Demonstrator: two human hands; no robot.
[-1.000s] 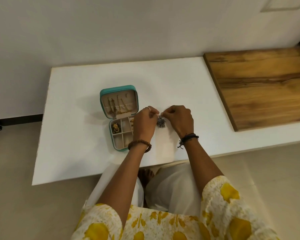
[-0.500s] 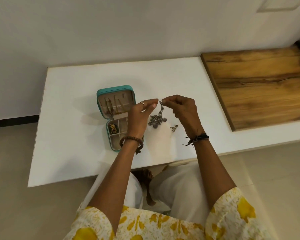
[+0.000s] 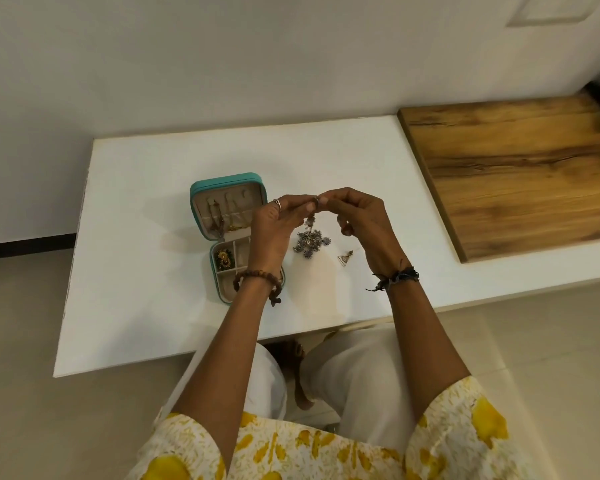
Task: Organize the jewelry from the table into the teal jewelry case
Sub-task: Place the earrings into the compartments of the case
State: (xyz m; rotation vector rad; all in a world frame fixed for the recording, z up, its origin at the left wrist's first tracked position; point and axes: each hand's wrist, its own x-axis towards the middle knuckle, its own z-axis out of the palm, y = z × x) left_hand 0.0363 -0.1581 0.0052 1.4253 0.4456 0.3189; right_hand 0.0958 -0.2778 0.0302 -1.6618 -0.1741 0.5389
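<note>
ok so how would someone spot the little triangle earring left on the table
On the white table, look right of the open teal jewelry case. The triangle earring lies flat near the right hand, small and plain, unlike the dark silver cluster dangling from both hands.

The left hand (image 3: 274, 230) covers the near right part of the teal jewelry case (image 3: 227, 181), so the compartments there cannot be seen. Where the fingertips of both hands meet, the top of the silver jewelry piece (image 3: 310, 242) is pinched out of sight; its hook or clasp is too small to make out. Just left of the right hand (image 3: 364, 226), a small triangular earring (image 3: 344, 260) lies on the counter (image 3: 146, 271), detail unclear. The pieces in the lid behind the left hand are too small to identify.
</note>
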